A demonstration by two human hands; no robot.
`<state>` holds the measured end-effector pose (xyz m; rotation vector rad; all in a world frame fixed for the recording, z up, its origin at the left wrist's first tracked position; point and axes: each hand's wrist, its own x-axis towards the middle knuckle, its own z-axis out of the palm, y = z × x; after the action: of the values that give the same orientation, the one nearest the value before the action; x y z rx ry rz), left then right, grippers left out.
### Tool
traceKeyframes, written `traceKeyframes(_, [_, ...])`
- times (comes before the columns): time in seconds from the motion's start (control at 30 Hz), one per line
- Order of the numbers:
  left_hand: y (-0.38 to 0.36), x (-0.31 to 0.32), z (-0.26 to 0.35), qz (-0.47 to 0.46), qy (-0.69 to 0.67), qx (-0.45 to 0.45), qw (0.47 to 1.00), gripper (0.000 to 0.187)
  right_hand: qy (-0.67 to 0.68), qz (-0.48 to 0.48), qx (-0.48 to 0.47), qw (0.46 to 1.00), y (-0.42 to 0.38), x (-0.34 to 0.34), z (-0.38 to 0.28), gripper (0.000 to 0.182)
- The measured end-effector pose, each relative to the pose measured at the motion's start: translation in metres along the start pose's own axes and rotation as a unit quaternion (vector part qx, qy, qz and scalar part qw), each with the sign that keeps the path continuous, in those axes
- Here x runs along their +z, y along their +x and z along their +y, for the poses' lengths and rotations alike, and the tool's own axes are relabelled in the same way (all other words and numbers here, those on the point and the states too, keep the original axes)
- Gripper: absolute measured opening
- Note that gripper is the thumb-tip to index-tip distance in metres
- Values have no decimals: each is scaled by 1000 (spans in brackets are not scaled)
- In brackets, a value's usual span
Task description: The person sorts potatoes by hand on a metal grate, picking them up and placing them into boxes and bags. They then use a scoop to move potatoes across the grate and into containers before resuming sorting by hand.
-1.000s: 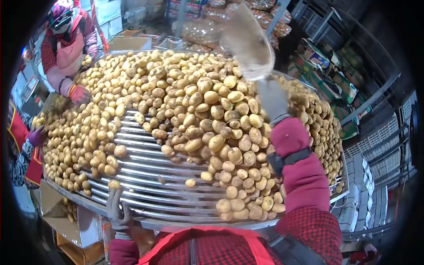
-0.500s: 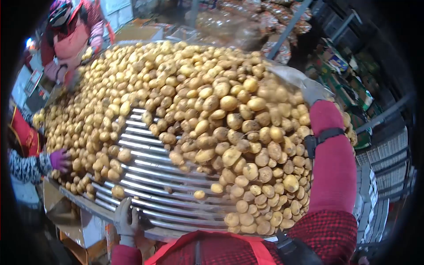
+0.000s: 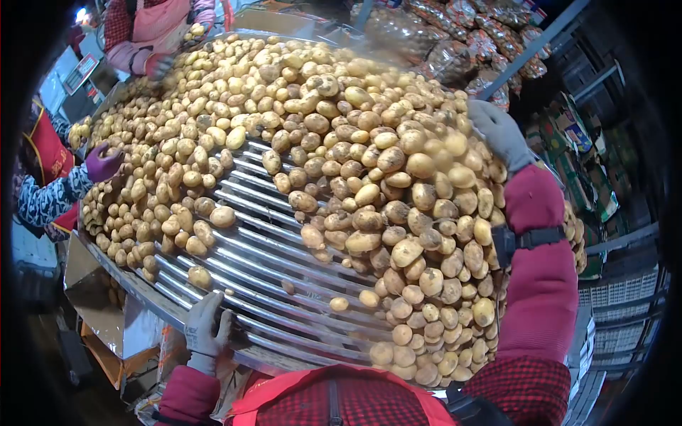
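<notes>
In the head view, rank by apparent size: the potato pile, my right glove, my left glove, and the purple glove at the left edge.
1. potato pile
2. right glove
3. left glove
4. purple glove, though it's farther away, so true size is unsure.

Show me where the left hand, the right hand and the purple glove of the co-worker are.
left hand (image 3: pixel 206 328), head view, on the back of the grey glove at the table rim.
right hand (image 3: pixel 499 133), head view, on the back of the grey glove over the potatoes.
purple glove (image 3: pixel 103 162), head view, on its back.
</notes>
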<state>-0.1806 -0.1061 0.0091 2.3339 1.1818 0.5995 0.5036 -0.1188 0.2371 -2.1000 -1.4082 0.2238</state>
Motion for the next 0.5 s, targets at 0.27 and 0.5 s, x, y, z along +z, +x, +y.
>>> traceKeyframes(0.27, [11, -12, 15, -5, 14, -19, 1000, 42, -25, -100, 212, 972, 126, 128, 0, 51])
traceKeyframes(0.5, [13, -14, 16, 10, 21, -21, 1000, 45, -144, -180, -11, 973, 139, 150, 46, 70])
